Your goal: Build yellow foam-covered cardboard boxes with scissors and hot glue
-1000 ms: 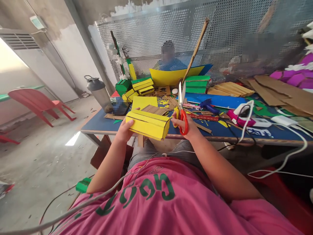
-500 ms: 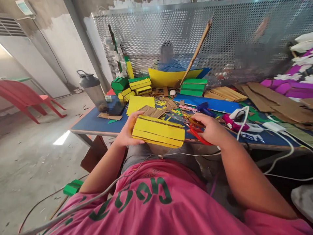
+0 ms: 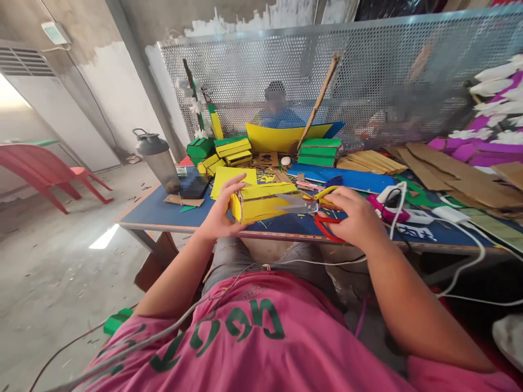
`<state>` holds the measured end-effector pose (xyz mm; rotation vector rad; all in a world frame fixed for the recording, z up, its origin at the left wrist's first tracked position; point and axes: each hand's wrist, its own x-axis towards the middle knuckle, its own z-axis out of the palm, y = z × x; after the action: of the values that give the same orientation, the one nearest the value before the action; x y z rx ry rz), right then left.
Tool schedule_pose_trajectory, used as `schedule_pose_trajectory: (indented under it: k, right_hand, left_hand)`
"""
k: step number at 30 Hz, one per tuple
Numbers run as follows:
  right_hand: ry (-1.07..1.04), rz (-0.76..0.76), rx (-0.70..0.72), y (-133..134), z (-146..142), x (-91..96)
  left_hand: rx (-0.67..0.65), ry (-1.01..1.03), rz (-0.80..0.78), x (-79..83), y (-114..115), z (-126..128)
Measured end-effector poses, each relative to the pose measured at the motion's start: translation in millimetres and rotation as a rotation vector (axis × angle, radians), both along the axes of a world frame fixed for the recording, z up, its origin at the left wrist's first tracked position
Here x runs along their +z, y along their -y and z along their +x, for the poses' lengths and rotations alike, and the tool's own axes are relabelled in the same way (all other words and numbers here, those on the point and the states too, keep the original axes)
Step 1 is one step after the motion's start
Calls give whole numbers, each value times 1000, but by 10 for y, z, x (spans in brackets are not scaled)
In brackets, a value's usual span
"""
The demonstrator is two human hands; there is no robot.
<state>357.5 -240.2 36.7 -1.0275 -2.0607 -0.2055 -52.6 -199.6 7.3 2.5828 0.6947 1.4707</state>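
Note:
My left hand (image 3: 220, 216) grips the left end of a yellow paper-covered cardboard box (image 3: 259, 209), fingers on top and thumb below. The box is held up over the table's front edge, tilted so that its brown-edged end faces the palm. In my right hand (image 3: 359, 218) is a pair of scissors (image 3: 312, 207) with one yellow and one red handle. Their handles are spread, and the blades point left across the right part of the box. Whether a blade touches the paper, I cannot tell.
Yellow sheet (image 3: 224, 177), green block (image 3: 319, 152), blue board (image 3: 347, 178) and cardboard strips (image 3: 370, 161) lie on the table. A bottle (image 3: 157, 158) stands left. White cables (image 3: 480, 234) hang off the right front edge. Behind is a perforated metal screen (image 3: 232, 65).
My left hand has turned the yellow box so that its end now shows. The scissors have come over the box's right part, with their handles spread.

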Motion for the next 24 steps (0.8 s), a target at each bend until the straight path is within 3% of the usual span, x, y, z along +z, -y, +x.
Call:
schedule_pose_trajectory:
  k: [5, 11, 20, 24]
  right_hand:
    - [35, 3, -22, -228, 65, -148]
    - [115, -84, -37, -248, 233, -151]
    - [105, -86, -79, -211, 175, -77]
    - [99, -49, -83, -195, 167, -21]
  left_hand:
    - [-99, 72, -101, -173, -116, -36]
    - [-132, 71, -214, -280, -135, -98]
    - [5, 178, -263, -267, -137, -145]
    - [-45, 184, -266, -232, -98, -103]
